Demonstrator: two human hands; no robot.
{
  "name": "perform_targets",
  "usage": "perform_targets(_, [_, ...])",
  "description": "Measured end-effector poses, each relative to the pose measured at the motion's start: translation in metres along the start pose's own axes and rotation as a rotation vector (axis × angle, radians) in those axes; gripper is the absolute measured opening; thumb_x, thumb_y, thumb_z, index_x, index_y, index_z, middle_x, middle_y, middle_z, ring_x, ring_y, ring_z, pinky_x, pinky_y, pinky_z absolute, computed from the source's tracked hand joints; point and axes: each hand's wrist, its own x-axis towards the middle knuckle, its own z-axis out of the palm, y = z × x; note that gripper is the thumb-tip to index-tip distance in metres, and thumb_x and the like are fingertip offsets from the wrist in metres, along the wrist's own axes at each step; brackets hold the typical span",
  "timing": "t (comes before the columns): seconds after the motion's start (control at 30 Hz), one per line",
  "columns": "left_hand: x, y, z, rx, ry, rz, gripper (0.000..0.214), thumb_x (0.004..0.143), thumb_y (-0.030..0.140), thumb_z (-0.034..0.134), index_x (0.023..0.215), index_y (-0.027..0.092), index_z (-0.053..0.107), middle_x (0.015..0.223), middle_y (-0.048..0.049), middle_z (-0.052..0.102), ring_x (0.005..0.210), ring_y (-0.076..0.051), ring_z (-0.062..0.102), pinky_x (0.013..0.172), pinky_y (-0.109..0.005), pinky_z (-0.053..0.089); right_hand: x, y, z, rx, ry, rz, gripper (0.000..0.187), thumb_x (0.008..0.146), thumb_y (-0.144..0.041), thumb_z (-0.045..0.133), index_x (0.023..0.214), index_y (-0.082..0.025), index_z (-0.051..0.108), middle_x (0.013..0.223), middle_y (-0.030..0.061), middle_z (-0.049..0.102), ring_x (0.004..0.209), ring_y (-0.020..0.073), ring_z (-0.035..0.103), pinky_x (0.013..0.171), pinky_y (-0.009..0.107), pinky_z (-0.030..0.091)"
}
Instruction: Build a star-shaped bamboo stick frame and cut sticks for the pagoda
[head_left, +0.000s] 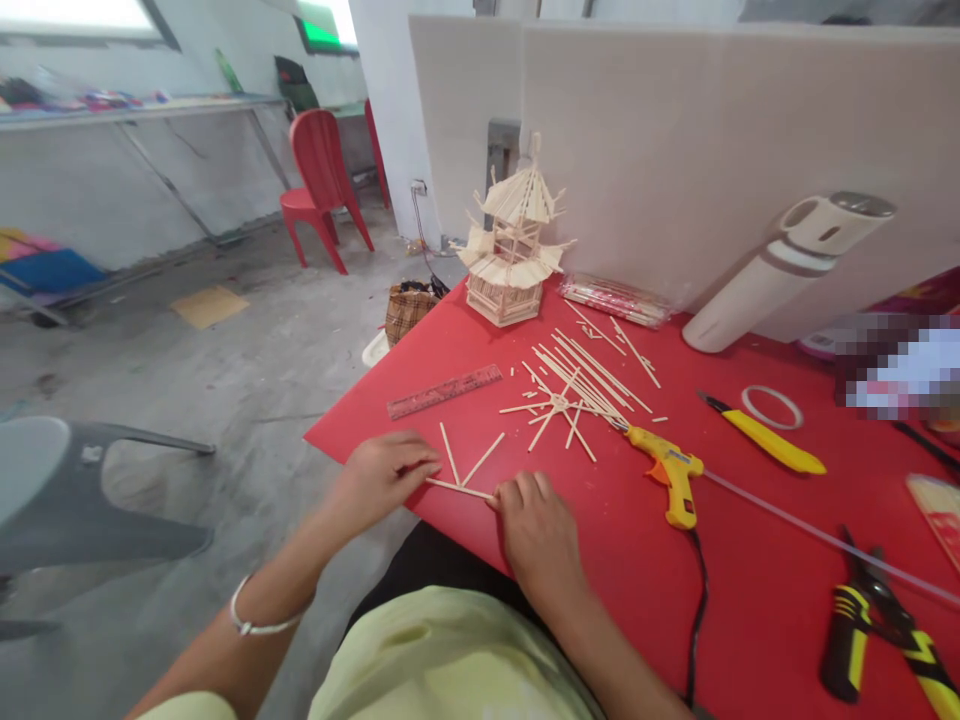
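Note:
My left hand (386,472) pinches the left end of a thin wooden stick (472,490) near the table's front edge. At its right end, my right hand (538,530) has its fingers closed on the same stick. Two more sticks (484,458) fan out from the middle of this stick in a V, pointing away from me. Beyond my hands lies a star-shaped piece of crossed sticks (559,403). A yellow hot glue gun (675,470) rests to the right, its nozzle by the ends of several loose sticks (589,375).
A stick pagoda model (514,250) stands at the table's far corner. A red ruler (444,391), a yellow utility knife (776,440), a tape ring (772,408), cutting pliers (874,610) and a white thermos (780,275) are on the red table. A grey stool (97,500) stands left.

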Motion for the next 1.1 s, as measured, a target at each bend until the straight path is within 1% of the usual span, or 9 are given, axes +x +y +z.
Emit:
perform_targets(0.07, [0.012,-0.010,-0.002,0.128,-0.064,0.154,0.023,0.098,0.029,0.057,0.098,0.022,0.079,0.098,-0.0046,0.071,0.078,-0.011,0.065,0.069,-0.019,0.044,0.001,0.008,-0.004,-0.014,-0.036,-0.048,0.018,0.092,-0.024,0.072,0.081,-0.021,0.057,0.078,0.0034,0.057,0.078,0.0224,0.048,0.066,0.035,0.032])
perform_targets(0.13, [0.026,-0.019,0.001,0.200,-0.157,0.285,0.020,0.098,0.029,0.059,0.099,0.024,0.079,0.105,-0.0044,0.069,0.076,-0.010,0.064,0.068,-0.020,0.042,0.003,0.015,-0.009,-0.025,-0.068,-0.087,0.016,0.092,-0.025,0.071,0.083,-0.021,0.059,0.079,0.0031,0.056,0.078,0.0222,0.048,0.067,0.035,0.032])
perform_targets(0.2, [0.039,-0.025,0.006,0.200,-0.226,0.402,0.022,0.098,0.029,0.058,0.093,0.024,0.079,0.102,-0.0046,0.069,0.081,-0.011,0.064,0.071,-0.020,0.042,0.005,0.020,-0.013,-0.025,-0.084,-0.095,0.015,0.094,-0.026,0.070,0.083,-0.021,0.060,0.080,0.0031,0.057,0.079,0.0217,0.048,0.068,0.034,0.032])
perform_targets(0.27, [0.049,-0.027,0.012,0.151,-0.268,0.474,0.023,0.098,0.027,0.058,0.088,0.023,0.079,0.096,-0.0048,0.069,0.081,-0.012,0.064,0.071,-0.021,0.042,0.006,0.023,-0.014,-0.007,-0.090,-0.072,0.014,0.094,-0.028,0.069,0.084,-0.021,0.062,0.082,0.0030,0.058,0.080,0.0211,0.049,0.068,0.033,0.032])
perform_targets(0.43, [0.053,-0.028,0.020,0.042,-0.271,0.485,0.026,0.097,0.020,0.056,0.084,0.022,0.079,0.089,-0.0051,0.068,0.078,-0.011,0.064,0.071,-0.021,0.043,0.008,0.018,-0.007,0.154,-0.086,-0.023,0.011,0.098,-0.033,0.065,0.094,-0.024,0.069,0.085,0.0018,0.061,0.084,0.0183,0.052,0.068,0.030,0.033])
perform_targets(0.53, [0.050,-0.030,0.023,-0.002,-0.252,0.482,0.028,0.097,0.018,0.054,0.086,0.022,0.080,0.090,-0.0056,0.068,0.078,-0.011,0.064,0.072,-0.020,0.045,0.010,0.015,-0.003,0.226,-0.083,-0.025,0.010,0.099,-0.030,0.063,0.097,-0.026,0.071,0.086,0.0009,0.063,0.083,0.0167,0.053,0.067,0.029,0.033])
perform_targets(0.7, [0.049,-0.036,0.029,-0.037,-0.234,0.515,0.031,0.099,0.017,0.051,0.088,0.023,0.079,0.090,-0.0071,0.069,0.081,-0.012,0.065,0.076,-0.022,0.047,0.011,0.016,-0.001,0.258,-0.111,-0.074,0.015,0.101,-0.019,0.058,0.099,-0.024,0.072,0.090,0.0015,0.067,0.083,0.0155,0.055,0.069,0.028,0.035])
perform_targets(0.97, [0.055,-0.043,0.033,-0.124,-0.263,0.568,0.039,0.102,0.019,0.043,0.087,0.023,0.079,0.086,-0.0094,0.071,0.080,-0.015,0.065,0.075,-0.026,0.049,0.010,0.016,-0.001,0.270,-0.107,-0.082,0.018,0.101,-0.017,0.056,0.100,-0.024,0.072,0.091,0.0016,0.069,0.082,0.0150,0.056,0.069,0.028,0.037])
perform_targets(1.1, [0.058,-0.046,0.034,-0.171,-0.291,0.591,0.036,0.103,0.022,0.044,0.090,0.023,0.078,0.086,-0.0103,0.072,0.078,-0.017,0.063,0.074,-0.029,0.048,0.011,0.017,-0.001,0.269,-0.107,-0.080,0.017,0.100,-0.016,0.057,0.099,-0.024,0.072,0.091,0.0009,0.069,0.081,0.0154,0.056,0.069,0.029,0.037])
